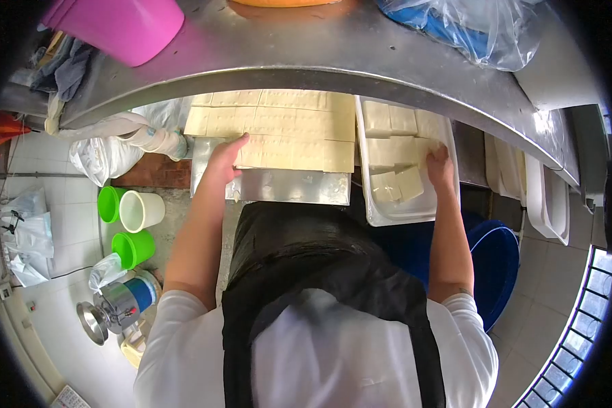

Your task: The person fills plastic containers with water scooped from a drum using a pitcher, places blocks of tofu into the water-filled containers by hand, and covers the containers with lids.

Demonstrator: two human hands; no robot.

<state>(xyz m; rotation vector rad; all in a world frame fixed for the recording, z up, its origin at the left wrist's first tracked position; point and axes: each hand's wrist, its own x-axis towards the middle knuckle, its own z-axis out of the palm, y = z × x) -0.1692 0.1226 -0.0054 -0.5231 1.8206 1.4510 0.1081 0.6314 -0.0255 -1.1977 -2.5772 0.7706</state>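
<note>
A wide slab of pale tofu (299,122), cut into rows of blocks, lies on a metal tray (299,185) under the shelf edge. My left hand (228,160) is at its front left corner, thumb and fingers apart, against the side of the nearest row. To the right, a white plastic tub (415,209) holds several cut tofu blocks (389,151). Inside its right wall my right hand (440,165) curls its fingers against a tofu block (422,147). Part of those fingers is hidden, and the slab's far edge runs out of sight beneath the shelf.
A steel shelf (306,61) crosses above the tofu, bearing a pink bucket (129,27) and a plastic bag (483,34). Green (134,249) and white (141,211) buckets stand on the floor at left. A blue barrel (494,265) is at right, below the tub.
</note>
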